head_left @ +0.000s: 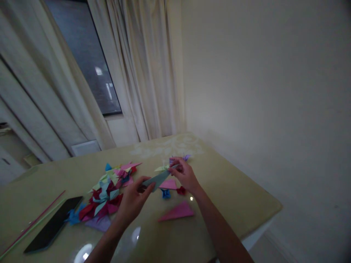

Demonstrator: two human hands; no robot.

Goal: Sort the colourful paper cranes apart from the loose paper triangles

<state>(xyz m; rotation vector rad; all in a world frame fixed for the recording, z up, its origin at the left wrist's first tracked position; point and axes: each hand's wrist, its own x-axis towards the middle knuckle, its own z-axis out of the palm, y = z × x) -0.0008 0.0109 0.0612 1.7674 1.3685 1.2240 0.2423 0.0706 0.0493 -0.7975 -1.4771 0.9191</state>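
Though dim, glossy table (236,193), curtains (148,73), paper (159,179)

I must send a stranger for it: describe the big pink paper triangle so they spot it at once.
Find the glossy beige table beside the curtained window. The left hand and right hand pinch a grey-blue folded paper above it; nearer the person, between the forearms, lies the pink triangle. It lies flat and alone, larger than the blue fold and red fold beside it.
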